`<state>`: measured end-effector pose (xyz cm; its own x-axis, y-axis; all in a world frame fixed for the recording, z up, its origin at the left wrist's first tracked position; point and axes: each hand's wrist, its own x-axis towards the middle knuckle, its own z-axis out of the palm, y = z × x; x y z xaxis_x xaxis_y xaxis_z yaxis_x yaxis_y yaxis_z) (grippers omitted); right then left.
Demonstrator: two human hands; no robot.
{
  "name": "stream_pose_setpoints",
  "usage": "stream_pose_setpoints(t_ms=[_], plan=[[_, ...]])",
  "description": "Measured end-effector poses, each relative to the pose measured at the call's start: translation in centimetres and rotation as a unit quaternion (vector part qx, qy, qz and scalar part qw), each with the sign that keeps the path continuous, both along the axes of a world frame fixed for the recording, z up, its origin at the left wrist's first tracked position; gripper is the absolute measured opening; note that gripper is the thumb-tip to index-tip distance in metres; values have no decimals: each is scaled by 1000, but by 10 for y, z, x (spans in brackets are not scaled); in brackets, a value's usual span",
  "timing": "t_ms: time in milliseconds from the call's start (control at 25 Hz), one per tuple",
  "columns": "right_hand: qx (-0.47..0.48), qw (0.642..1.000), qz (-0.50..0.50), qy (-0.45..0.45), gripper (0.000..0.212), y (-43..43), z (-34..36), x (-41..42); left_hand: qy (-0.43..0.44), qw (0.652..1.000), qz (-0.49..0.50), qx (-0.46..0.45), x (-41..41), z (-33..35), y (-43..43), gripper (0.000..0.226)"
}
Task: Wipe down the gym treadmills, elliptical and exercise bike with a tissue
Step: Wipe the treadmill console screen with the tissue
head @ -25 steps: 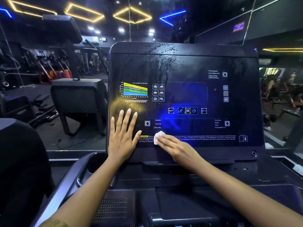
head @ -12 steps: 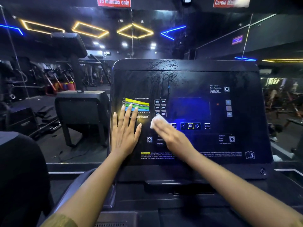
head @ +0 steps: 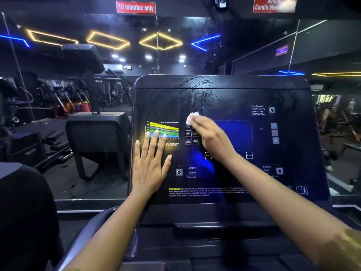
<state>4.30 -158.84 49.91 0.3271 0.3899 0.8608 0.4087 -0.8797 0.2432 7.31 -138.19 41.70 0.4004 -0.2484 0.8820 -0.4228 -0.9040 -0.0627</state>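
A black treadmill console (head: 273, 94) fills the middle of the view, its upper panel speckled with wet streaks. My left hand (head: 151, 163) lies flat on the console's left side, fingers straight and spread, fingertips over the coloured heart-rate chart (head: 168, 127). My right hand (head: 211, 136) presses a small white tissue (head: 192, 116) against the panel just left of the dark blue display (head: 234, 132). The tissue sticks out past the fingertips, with most of it hidden under them.
A mirror wall behind the console reflects gym machines, yellow and blue ceiling lights and a red "15 minutes only" sign (head: 135, 7). Another black machine (head: 97, 132) stands to the left. The console's lower tray (head: 214, 229) and a grey handrail (head: 91, 229) lie below my arms.
My right hand has slid the tissue up the panel, from the warning text at the bottom to beside the display. My left hand stays flat in place. The camera tilted upward.
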Motion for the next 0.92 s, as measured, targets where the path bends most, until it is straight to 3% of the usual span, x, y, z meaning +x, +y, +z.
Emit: stream_pose_setpoints(t_ms=[240, 560, 640, 720, 840, 920], plan=[[-7, 1000, 2, 20, 42, 11, -4, 8, 3, 1000, 1, -6, -1, 0, -1, 58], [-171, 983, 55, 41, 43, 4, -83, -47, 18, 1000, -12, -6, -2, 2, 1, 58], [-140, 987, 72, 26, 39, -3, -58, -43, 14, 999, -31, -32, -2, 7, -1, 57], [-44, 997, 63, -12, 35, -9, -10, -23, 5, 998, -42, -53, 5, 27, -7, 57], [58, 996, -4, -62, 35, -14, 68, 18, 0, 998, -37, -41, 22, 58, -14, 58], [76, 996, -33, -46, 36, -16, 95, 41, 1, 999, -23, -22, 30, 63, -15, 60]])
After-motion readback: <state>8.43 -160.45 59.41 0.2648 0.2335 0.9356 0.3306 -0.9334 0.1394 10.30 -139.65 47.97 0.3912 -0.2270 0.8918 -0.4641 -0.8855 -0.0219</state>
